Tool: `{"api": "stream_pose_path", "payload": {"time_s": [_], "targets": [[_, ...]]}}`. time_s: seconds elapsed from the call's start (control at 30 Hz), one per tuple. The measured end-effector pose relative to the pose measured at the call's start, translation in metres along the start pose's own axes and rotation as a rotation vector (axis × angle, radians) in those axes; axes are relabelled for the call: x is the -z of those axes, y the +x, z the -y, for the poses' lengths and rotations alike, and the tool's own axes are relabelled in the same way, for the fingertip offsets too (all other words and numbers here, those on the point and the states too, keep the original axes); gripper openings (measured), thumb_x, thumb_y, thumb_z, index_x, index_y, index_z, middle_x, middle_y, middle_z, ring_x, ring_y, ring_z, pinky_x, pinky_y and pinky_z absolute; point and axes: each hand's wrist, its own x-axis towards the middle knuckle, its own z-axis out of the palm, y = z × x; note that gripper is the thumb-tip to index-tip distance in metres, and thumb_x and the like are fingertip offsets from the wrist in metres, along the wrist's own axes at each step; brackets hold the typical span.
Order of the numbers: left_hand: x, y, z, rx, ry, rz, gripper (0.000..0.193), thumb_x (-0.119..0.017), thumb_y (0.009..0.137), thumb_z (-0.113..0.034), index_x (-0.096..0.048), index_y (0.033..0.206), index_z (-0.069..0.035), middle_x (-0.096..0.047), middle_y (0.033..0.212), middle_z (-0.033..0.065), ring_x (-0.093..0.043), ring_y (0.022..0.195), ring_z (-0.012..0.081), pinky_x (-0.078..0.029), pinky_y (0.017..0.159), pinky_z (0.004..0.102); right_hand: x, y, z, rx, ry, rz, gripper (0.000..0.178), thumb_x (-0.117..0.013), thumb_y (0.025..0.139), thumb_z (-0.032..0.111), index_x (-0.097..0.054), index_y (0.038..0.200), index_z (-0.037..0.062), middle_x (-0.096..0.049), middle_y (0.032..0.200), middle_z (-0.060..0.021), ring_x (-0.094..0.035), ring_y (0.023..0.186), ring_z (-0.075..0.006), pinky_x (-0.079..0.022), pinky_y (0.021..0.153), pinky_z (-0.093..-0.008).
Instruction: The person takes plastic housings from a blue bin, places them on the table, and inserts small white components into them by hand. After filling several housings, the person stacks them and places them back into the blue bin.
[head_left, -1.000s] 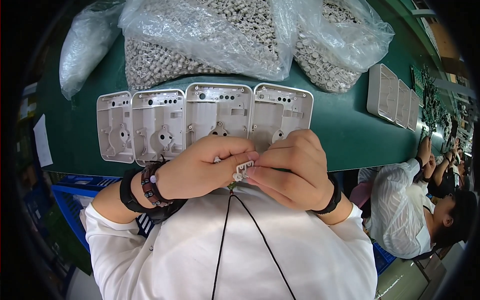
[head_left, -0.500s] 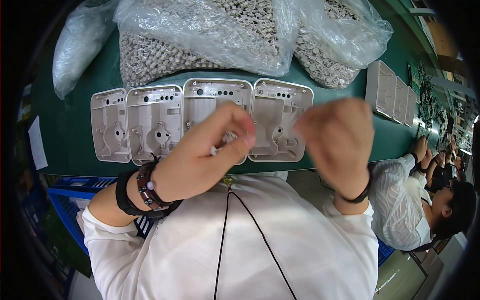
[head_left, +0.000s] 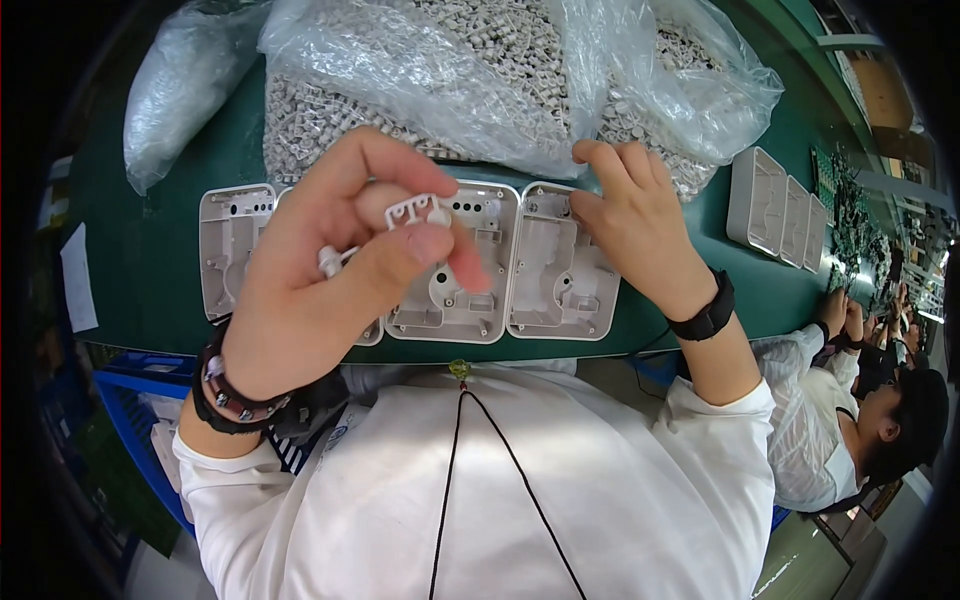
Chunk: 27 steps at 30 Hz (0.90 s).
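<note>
My left hand (head_left: 335, 255) is raised above the middle housings, its fingers curled round several small white plastic parts (head_left: 415, 208). One is a little frame with loops, held near the thumb tip; another with a round end pokes out beside the palm. My right hand (head_left: 637, 215) reaches over the far edge of the rightmost grey plastic housing (head_left: 545, 285). Its thumb and forefinger are apart, and nothing shows between them. Left of that lies a second housing (head_left: 465, 325), partly covered by my left hand, which also hides most of a third.
Large clear bags (head_left: 420, 80) of small grey plastic parts lie along the back of the green table (head_left: 690, 270). A smaller plastic bag (head_left: 180, 110) is at the far left. More housings (head_left: 757, 205) stand at the right, near a co-worker (head_left: 815, 420). A blue crate (head_left: 135, 400) is below left.
My left hand has risen and turned, bringing the white parts into view. The right hand has moved away from my body, to the rightmost housing's far edge, and its fingers have spread.
</note>
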Motion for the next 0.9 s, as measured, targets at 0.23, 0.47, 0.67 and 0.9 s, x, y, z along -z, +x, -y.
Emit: {"api": "stream_pose_path", "payload": {"time_s": [0.23,0.47,0.67,0.9], "targets": [[0.019,-0.025,-0.021,-0.081,0.137,-0.068,0.050,-0.063,0.080,-0.046,-0.049,0.094,0.001,-0.055,0.070,0.0035,-0.035,0.042,0.0012,-0.027,0.041,0.0160,0.002,0.000,-0.003,0.038,-0.046,0.069,0.007,-0.062,0.061,0.012,-0.059,0.064,0.0066,-0.050,0.110,-0.0037,-0.046,0.097,-0.0226,-0.037,0.083,-0.0328],[0.038,-0.029,-0.021,-0.014,0.127,0.005,0.028,-0.060,0.085,-0.014,-0.053,0.107,0.002,-0.060,0.092,0.0060,-0.059,0.078,0.0086,-0.043,0.066,0.0186,0.008,0.003,-0.004,0.104,-0.050,0.068,0.006,-0.061,0.062,0.013,-0.058,0.064,0.0072,-0.049,0.112,-0.0031,-0.045,0.101,-0.0226,-0.036,0.088,-0.0344],[0.030,-0.023,-0.018,0.035,0.114,-0.007,0.024,-0.053,0.088,-0.008,-0.052,0.110,0.003,-0.060,0.098,0.0074,-0.060,0.079,0.0099,-0.043,0.068,0.0197,0.001,-0.003,-0.007,0.118,-0.104,0.064,0.007,-0.061,0.062,0.013,-0.060,0.066,0.0074,-0.048,0.117,-0.0039,-0.045,0.104,-0.0242,-0.036,0.090,-0.0350],[0.035,-0.012,-0.004,0.111,0.102,0.022,0.029,-0.054,0.088,-0.013,-0.048,0.113,-0.001,-0.061,0.089,0.0054,-0.047,0.062,0.0028,-0.033,0.055,0.0168,0.021,-0.005,-0.014,0.032,0.114,0.111,0.014,-0.065,0.064,0.013,-0.064,0.077,0.0083,-0.048,0.118,-0.0065,-0.045,0.105,-0.0260,-0.037,0.089,-0.0362]]}}
